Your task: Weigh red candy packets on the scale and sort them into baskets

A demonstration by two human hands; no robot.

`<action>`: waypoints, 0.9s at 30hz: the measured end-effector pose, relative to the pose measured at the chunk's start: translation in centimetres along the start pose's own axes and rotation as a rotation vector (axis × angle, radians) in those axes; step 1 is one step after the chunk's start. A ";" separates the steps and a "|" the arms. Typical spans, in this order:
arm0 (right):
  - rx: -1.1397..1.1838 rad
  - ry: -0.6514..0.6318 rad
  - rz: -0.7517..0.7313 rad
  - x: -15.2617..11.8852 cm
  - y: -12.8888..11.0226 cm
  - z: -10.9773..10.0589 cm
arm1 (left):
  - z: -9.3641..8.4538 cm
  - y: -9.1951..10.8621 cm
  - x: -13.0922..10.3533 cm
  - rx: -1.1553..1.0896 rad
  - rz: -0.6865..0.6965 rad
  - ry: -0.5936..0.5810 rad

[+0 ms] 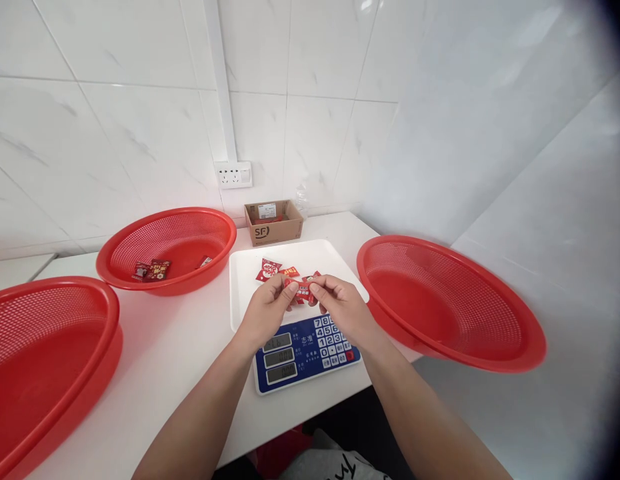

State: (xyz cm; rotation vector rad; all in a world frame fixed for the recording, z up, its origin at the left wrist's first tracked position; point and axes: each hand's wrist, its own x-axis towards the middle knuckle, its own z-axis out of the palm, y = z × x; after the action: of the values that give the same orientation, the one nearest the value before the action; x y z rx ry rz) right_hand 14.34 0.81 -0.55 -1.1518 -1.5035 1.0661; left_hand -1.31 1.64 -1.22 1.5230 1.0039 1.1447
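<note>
Both hands pinch one small red candy packet (pixel 303 291) between thumbs and fingers, above a white weighing scale (pixel 245 313). My left hand (pixel 271 303) grips its left end. At its right end is my right hand (pixel 343 303), also closed. More red packets lie on the scale's pan, among them a red-and-white packet (pixel 269 269) and an orange-red packet (pixel 291 271); some are partly hidden behind my hands. Towards me, the blue keypad panel (pixel 310 353) carries number keys and three small displays.
Red perforated baskets stand around: a back-left basket (pixel 135 240) holding a few dark red packets (pixel 157 269), a near-left basket (pixel 103 313), and a right basket (pixel 490 320) reaching past the table edge. A cardboard box (pixel 277 231) sits behind the scale, below a wall socket (pixel 234 175).
</note>
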 end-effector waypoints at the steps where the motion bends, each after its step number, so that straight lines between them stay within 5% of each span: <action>1: 0.000 0.010 0.002 0.0 0.1 0.0 | 0.0 0.1 0.0 -0.004 -0.011 -0.011; 10: 0.024 0.030 0.014 0.0 0.4 0.1 | -0.1 0.2 -0.1 0.029 0.011 -0.015; 27: -0.087 -0.120 0.050 -0.7 -1.2 0.2 | -0.1 0.4 -0.3 -0.044 -0.017 -0.053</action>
State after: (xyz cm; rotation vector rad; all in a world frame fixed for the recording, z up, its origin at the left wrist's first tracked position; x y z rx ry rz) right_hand 14.03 -0.13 0.44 -1.2093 -1.6364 1.1301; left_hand -1.48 1.32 -0.82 1.4998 0.9491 1.1018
